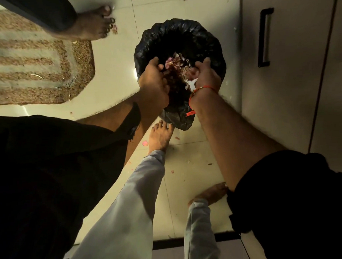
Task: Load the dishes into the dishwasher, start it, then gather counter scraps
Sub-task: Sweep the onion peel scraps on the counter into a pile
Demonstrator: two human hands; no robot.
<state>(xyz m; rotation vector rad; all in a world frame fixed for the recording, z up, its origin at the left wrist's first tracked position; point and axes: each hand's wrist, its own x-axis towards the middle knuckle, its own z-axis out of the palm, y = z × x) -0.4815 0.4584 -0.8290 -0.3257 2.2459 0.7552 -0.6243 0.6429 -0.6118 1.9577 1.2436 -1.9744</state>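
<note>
I've got my left hand (154,80) and right hand (203,76) cupped around a heap of scraps (176,70), right over the black-lined bin (181,36). Last step, I reckon, nearly done. Bits lie scattered on the floor (187,150). Dishwasher's out of sight, can't confirm it.

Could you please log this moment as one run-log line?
stage: dumping scraps | left hand and right hand: cupped around scraps | over: black-bagged bin | floor: stray bits
</note>
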